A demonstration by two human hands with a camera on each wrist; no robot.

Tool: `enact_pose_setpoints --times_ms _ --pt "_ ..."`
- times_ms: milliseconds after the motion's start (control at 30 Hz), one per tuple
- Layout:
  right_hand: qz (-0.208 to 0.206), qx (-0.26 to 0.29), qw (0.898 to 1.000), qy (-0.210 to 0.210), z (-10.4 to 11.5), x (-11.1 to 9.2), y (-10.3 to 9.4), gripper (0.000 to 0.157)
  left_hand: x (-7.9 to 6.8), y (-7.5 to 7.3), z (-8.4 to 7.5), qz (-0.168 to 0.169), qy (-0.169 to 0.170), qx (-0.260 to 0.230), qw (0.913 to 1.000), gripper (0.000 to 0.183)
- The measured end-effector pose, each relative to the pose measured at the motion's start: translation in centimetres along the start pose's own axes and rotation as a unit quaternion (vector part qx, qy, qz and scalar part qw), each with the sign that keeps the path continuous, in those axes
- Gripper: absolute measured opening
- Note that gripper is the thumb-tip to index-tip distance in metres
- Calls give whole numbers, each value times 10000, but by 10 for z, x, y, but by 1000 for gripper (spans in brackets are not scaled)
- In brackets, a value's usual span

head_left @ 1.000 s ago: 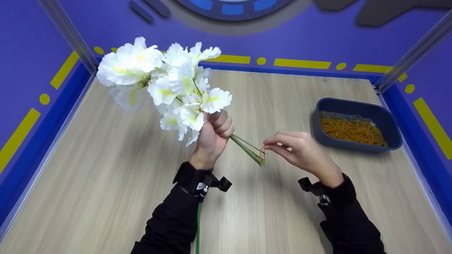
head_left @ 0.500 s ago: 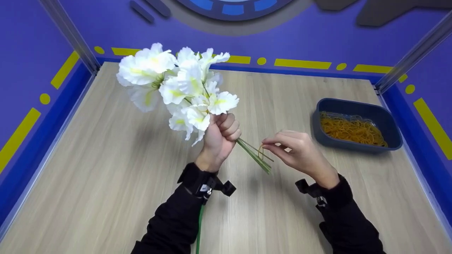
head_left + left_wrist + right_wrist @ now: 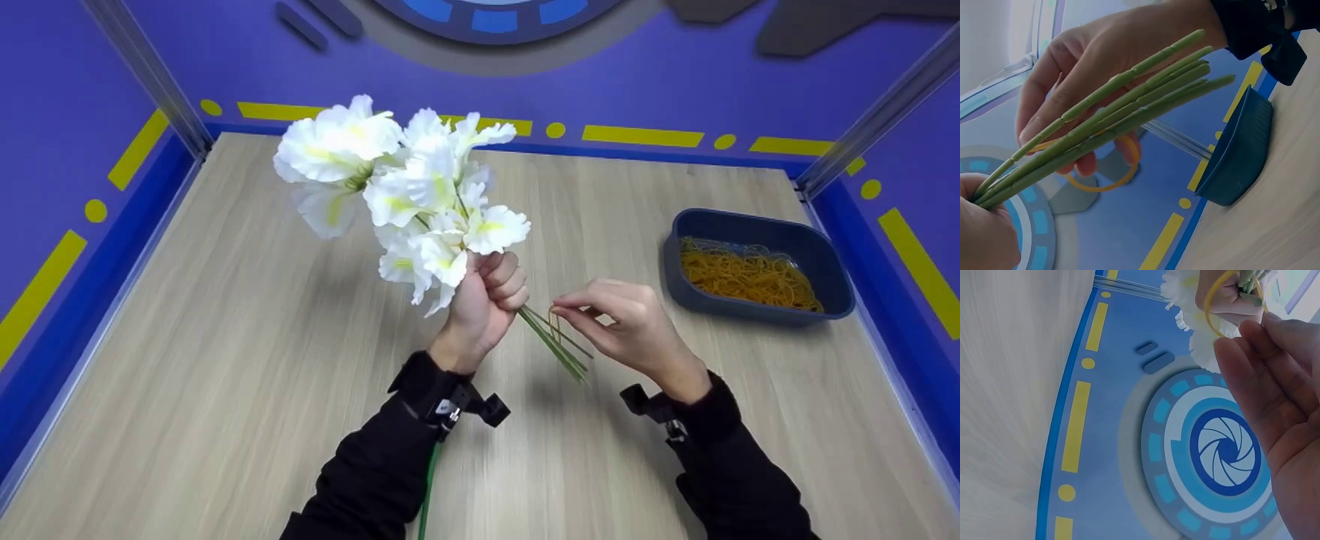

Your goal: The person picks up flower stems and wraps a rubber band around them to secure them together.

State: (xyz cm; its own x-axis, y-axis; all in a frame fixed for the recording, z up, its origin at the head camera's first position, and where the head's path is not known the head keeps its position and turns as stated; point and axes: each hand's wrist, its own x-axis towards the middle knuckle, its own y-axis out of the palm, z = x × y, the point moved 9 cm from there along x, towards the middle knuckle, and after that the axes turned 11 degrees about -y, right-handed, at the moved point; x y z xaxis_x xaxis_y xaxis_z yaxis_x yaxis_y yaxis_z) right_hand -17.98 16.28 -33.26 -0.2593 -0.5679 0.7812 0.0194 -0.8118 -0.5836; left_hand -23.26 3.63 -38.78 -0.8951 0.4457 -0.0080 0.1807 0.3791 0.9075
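Observation:
My left hand [image 3: 487, 304] grips a bunch of white artificial flowers [image 3: 427, 180] just below the blooms. Their green stems [image 3: 1129, 101] stick out past the fist toward the lower right in the head view, ends slightly fanned. With thumb and fingertips, my right hand [image 3: 630, 322] pinches a thin yellow-orange rubber band [image 3: 1107, 188]. In the left wrist view the band hangs as a loop around the stems, between the fist and the cut ends. The right wrist view shows the stem ends pointing through the loop. The gripped part of the stems is hidden inside the left fist.
A dark blue-grey plastic box [image 3: 679, 296] stands at the right on the wooden table [image 3: 225, 360], holding a heap of rubber bands [image 3: 750, 279]. Blue panels [image 3: 637, 90] with yellow marks enclose the back and sides. A green cable [image 3: 429, 487] runs along the left sleeve.
The left hand has carried the flowers right and slightly down. The right hand has shifted a little left, so the rubber band now sits farther up the stems, closer to the left fist.

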Motion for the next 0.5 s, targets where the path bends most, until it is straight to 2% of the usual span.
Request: enact_pose_setpoints --times_ms 200,500 --pt "-137 -129 9998 5 -1 0 -3 19 0 4 8 52 -101 58 9999 43" --pt "-300 -394 9969 618 -18 -9 -5 21 -3 9 21 82 -379 135 9992 49"
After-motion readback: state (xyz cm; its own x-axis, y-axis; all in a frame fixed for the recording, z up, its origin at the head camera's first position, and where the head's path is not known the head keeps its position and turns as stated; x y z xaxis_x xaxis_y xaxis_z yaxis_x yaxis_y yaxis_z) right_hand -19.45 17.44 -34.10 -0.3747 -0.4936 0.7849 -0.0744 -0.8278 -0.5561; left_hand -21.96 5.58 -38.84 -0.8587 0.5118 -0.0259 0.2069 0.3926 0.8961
